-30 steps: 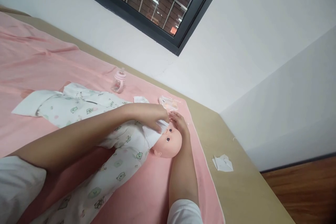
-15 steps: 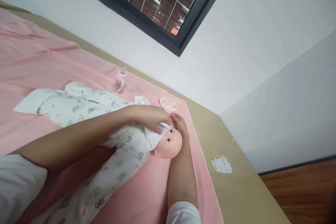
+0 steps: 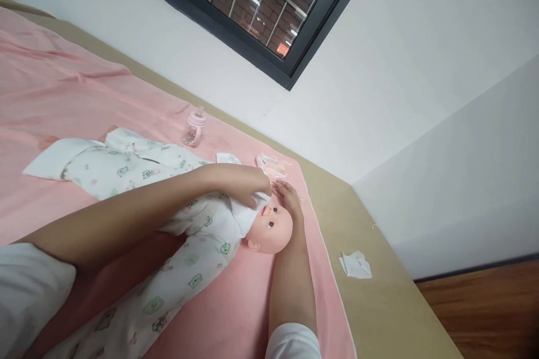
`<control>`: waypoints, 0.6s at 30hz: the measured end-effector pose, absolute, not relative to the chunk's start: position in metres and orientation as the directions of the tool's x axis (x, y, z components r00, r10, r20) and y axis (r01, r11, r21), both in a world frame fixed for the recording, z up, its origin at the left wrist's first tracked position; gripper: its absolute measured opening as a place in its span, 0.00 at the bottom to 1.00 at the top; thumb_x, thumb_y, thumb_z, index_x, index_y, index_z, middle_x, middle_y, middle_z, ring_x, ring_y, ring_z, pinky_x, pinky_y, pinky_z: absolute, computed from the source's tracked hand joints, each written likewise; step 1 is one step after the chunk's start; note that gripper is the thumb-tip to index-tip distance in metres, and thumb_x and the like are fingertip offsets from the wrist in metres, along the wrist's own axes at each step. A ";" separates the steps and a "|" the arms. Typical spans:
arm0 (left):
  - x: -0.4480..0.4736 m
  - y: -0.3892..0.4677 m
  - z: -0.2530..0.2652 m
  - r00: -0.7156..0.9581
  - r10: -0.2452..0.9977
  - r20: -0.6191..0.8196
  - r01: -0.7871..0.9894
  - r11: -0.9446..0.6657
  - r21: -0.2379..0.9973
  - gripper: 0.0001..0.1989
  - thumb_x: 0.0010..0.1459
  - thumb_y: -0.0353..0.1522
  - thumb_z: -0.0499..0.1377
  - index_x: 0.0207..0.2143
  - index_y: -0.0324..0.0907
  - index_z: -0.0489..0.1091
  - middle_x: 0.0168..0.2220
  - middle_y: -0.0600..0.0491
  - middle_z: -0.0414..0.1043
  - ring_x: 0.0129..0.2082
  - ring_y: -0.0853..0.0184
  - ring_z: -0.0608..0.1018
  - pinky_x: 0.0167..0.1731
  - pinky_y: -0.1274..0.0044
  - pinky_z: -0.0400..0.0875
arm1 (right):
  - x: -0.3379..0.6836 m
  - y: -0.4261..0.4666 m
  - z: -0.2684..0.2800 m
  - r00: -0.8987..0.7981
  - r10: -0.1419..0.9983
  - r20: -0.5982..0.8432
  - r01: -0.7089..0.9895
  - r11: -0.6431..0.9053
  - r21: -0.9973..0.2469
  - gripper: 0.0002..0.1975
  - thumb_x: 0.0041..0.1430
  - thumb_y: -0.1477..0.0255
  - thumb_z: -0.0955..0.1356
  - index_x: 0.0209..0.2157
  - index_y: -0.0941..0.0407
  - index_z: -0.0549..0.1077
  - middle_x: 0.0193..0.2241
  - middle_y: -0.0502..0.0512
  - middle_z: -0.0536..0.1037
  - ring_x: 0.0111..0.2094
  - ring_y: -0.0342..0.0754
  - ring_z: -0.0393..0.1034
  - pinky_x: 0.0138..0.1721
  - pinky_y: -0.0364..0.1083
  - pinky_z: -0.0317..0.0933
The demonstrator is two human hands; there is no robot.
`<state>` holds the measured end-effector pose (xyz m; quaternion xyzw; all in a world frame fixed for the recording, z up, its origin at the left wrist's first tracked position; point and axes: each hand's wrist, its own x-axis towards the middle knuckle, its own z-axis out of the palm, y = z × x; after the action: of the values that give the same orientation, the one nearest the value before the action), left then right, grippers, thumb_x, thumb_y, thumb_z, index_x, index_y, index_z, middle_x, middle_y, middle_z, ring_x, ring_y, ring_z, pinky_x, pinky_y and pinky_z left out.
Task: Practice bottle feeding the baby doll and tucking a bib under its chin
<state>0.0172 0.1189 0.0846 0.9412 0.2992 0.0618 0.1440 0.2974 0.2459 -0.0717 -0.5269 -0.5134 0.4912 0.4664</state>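
Note:
A baby doll (image 3: 273,231) lies on its back on a pink sheet (image 3: 219,303), dressed in a white outfit with green animal prints (image 3: 210,227). My left hand (image 3: 244,182) reaches across its chest with the fingers closed on the white collar (image 3: 246,213) at its neck. The doll's eyes and red mouth show beside that edge. My right hand (image 3: 290,200) rests by the far side of the doll's head, fingers stretched out and holding nothing. Its forearm lies along the crown of the head.
A pink baby bottle (image 3: 194,128) stands beyond the doll. Near my hands lies a clear plastic packet (image 3: 272,165). A crumpled white tissue (image 3: 356,265) is on the tan surface (image 3: 379,308) to the right. A wall with a dark-framed window (image 3: 289,76) rises behind.
My left hand has drawn the collar slightly back from the doll's face, so the mouth is now visible. The right hand stays nearly still by the head.

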 end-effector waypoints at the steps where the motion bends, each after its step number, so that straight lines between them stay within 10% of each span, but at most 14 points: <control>1: 0.017 0.120 0.084 0.812 0.583 0.038 0.545 -0.779 0.310 0.14 0.54 0.26 0.59 0.23 0.43 0.55 0.20 0.58 0.55 0.22 0.68 0.61 0.23 0.74 0.52 | 0.297 0.246 -0.072 -0.011 0.999 -0.037 0.085 -0.036 -0.996 0.20 0.43 0.63 0.79 0.38 0.53 0.77 0.38 0.55 0.83 0.48 0.52 0.76 0.54 0.51 0.70; 18: 0.015 0.121 0.085 0.780 0.625 0.032 0.593 -0.754 0.283 0.13 0.53 0.24 0.56 0.23 0.43 0.54 0.21 0.57 0.55 0.22 0.68 0.59 0.22 0.73 0.50 | 0.294 0.243 -0.067 -0.026 1.000 -0.004 0.115 -0.001 -0.993 0.16 0.42 0.67 0.78 0.35 0.50 0.77 0.37 0.53 0.82 0.51 0.53 0.75 0.54 0.50 0.71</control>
<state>0.0155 0.1210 0.0846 0.9345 0.3258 0.0624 0.1295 0.2937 0.2429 -0.0670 -0.5219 -0.5339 0.4775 0.4633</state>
